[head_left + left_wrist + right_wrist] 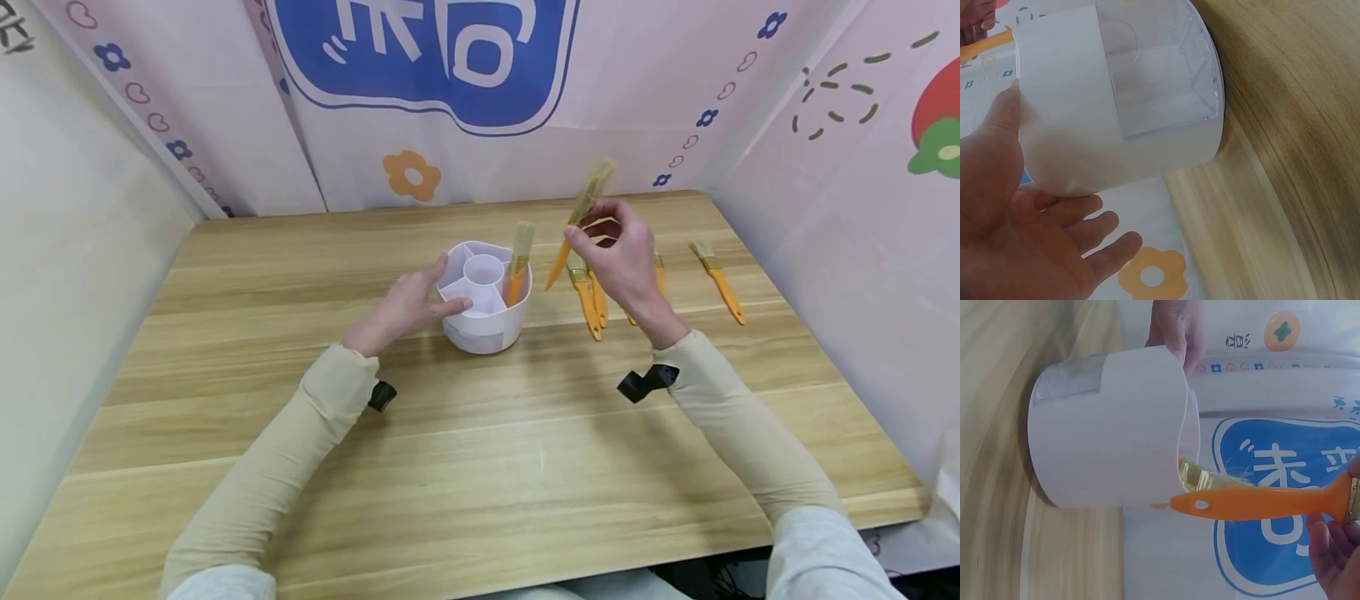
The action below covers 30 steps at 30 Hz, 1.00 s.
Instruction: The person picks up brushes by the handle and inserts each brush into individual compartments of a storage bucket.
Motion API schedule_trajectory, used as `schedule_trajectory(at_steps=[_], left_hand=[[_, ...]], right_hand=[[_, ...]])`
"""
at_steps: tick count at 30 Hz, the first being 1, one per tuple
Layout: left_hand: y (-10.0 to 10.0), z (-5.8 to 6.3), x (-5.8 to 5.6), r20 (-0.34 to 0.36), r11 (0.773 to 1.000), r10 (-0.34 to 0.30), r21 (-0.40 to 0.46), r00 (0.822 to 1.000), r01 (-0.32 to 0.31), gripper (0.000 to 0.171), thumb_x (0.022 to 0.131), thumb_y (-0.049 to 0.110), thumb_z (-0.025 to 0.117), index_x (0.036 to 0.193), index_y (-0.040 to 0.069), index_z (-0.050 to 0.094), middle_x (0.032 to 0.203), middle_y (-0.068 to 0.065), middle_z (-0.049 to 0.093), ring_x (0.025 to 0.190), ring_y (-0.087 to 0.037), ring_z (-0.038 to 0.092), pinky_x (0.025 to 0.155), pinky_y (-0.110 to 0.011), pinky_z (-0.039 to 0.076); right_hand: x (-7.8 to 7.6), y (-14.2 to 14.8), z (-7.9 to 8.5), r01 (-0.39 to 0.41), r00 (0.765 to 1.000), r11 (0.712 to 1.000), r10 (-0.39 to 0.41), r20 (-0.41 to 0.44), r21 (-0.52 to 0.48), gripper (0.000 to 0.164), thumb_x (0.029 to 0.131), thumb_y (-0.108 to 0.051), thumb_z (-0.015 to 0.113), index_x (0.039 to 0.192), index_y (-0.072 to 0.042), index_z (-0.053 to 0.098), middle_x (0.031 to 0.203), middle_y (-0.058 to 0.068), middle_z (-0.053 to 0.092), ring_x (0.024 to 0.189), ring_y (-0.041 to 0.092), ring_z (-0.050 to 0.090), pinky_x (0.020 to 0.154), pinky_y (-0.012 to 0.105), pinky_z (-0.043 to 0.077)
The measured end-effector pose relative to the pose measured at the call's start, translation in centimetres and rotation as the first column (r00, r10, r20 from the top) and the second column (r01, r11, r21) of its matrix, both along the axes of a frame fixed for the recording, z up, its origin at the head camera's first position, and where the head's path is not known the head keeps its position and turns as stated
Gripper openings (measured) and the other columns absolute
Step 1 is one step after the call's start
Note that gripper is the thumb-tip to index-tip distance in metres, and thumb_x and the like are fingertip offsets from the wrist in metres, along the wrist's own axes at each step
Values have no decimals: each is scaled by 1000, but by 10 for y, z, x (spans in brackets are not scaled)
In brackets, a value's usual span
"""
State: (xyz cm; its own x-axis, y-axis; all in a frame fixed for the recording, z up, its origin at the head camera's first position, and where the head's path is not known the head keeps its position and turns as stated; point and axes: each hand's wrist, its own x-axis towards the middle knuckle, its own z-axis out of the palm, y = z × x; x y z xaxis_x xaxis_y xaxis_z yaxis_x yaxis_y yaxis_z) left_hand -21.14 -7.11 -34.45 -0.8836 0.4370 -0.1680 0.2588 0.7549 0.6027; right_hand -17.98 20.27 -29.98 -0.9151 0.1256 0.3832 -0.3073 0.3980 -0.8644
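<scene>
Sleeved arms [262, 467] reach forward, left hand [405, 307] resting loosely against white caddy [483, 332], right hand [621, 250] pinching raised brush [588, 198].

Holder [459, 333] sits on the tabletop [480, 467], toward the far side from you. Panel [1163, 81] low in its wall, facing you. Upright brush [518, 260] in the right compartment, handle down, bristles above the rim. Your left hand [408, 302] at the holder's left side, thumb over the front-left rim. Your right hand [624, 257] right of the holder, held brush [584, 205] raised over the tabletop, bristles away from you. Near it, loose pair of brushes [587, 302] side by side on the tabletop; others partly hidden behind hand and wrist. Far-right brush [722, 286] lies apart, handle end toward you. Back wall [622, 92] behind the tabletop.
</scene>
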Motion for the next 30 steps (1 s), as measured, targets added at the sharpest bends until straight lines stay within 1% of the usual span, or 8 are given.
schedule_trajectory(at_steps=[4, 7, 10, 14, 17, 20, 25, 30], left_hand=[[0, 0, 0, -1, 1000, 5, 1, 1000, -5, 94, 84, 50, 63, 151, 9, 11, 154, -14, 25, 141, -30, 30, 115, -46, 28], [1, 0, 0, 8, 1000, 4, 13, 1000, -4, 94, 84, 50, 64, 151, 9, 11, 155, -13, 24, 141, -29, 29, 115, -46, 29], [1, -1, 0, 13, 1000, 7, 12, 1000, -7, 95, 83, 51, 64, 151, 10, 11, 155, -12, 24, 142, -29, 29, 115, -46, 29], [1, -1, 1, 9, 1000, 10, 12, 1000, -10, 95, 83, 51, 64, 151, 10, 11, 155, -12, 24, 141, -29, 29, 115, -47, 29], [1, -2, 1, 6, 1000, 5, 18, 1000, -5, 95, 83, 49, 64, 151, 10, 11, 155, -13, 24, 141, -29, 30, 115, -46, 29], [1, -2, 1, -1, 1000, 0, 23, 1000, 0, 95, 84, 49, 64, 151, 9, 11, 155, -13, 25, 141, -29, 31, 115, -46, 30], [1, -2, 1, 0, 1000, 2, 19, 1000, -2, 94, 84, 49, 64, 151, 9, 12, 154, -13, 26, 140, -28, 32, 115, -45, 30], [1, -2, 1, -2, 1000, 0, 16, 1000, 0, 94, 84, 49, 63, 151, 8, 11, 154, -14, 27, 139, -29, 33, 114, -46, 31]], right_hand=[[0, -6, 2, -34, 998, 997, 30, -61, -63, 26, 81, -13, 69, 102, -2, 56, 90, -6, 58, 80, 7, 61, 66, 14, 52], [1, -11, 0, -52, 995, 996, 46, -86, -70, 26, 81, -13, 69, 101, -2, 57, 90, -6, 59, 80, 8, 62, 64, 15, 52], [1, -16, -4, -70, 994, 995, 64, -87, -68, 27, 81, -12, 69, 102, 1, 56, 90, -4, 59, 80, 8, 62, 63, 16, 52], [0, -23, -11, -97, 995, 994, 95, -44, -59, 31, 82, -13, 69, 105, 3, 55, 94, 5, 61, 81, 9, 61, 65, 16, 52], [-1, -28, -18, -114, 993, 993, 114, 12, -35, 35, 83, -16, 69, 107, 4, 53, 98, 12, 61, 84, 12, 60, 67, 17, 52], [-2, -32, -26, -124, 990, 992, 125, 60, -11, 37, 83, -17, 69, 108, 4, 53, 101, 17, 62, 86, 17, 61, 68, 18, 52], [-1, -37, -38, -140, 985, 990, 135, 108, 34, 37, 82, -20, 70, 108, 3, 55, 100, 18, 64, 86, 23, 62, 69, 22, 54], [0, -40, -45, -148, 981, 984, 134, 138, 101, 35, 82, -22, 71, 106, 0, 57, 98, 14, 64, 82, 22, 62, 66, 21, 53]])
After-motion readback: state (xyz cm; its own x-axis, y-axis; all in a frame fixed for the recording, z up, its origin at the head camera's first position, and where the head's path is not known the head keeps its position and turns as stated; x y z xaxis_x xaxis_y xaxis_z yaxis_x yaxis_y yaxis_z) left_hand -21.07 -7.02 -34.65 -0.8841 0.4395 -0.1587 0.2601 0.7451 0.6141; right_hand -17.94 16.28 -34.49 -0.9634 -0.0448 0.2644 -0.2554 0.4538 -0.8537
